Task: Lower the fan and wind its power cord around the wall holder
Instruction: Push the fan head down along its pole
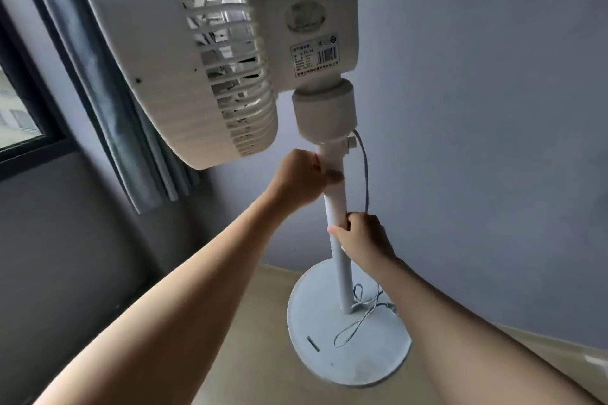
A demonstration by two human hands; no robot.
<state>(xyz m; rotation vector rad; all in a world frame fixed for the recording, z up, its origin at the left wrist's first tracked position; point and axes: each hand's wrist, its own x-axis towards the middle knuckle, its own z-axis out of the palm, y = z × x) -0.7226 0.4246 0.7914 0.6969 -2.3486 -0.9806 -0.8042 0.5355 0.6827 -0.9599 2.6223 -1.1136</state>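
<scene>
Because the fan (184, 52) carries its big white head and motor housing at the top of a thin pole (335, 200), it looks top-heavy, so the weight will likely want to tip or drop once the height lock lets go. It stands on a round base (329, 362) on the floor by the far wall, with a window and grey curtain (108, 82) to the left. Its hard plastic tube looks smooth and stiff, probably a little slippery under a bare palm, so the best hold is on the pole itself, not on the ribbed grille, which seems thin and easier to crack. By contrast, the power cord (366, 174) is light and limp: it leaves the neck on the right, hangs down beside the pole and lies in loose loops on the base. No wall holder is in view. From the near left, the left hand (302, 174) reaches up with its fingers wrapped round the pole just under the collar. Lower on the same pole, the right hand (365, 237) clasps the tube, fingers curled round it. Both forearms are stretched forward and upward, the 2 hands stacked 1 above the other.
</scene>
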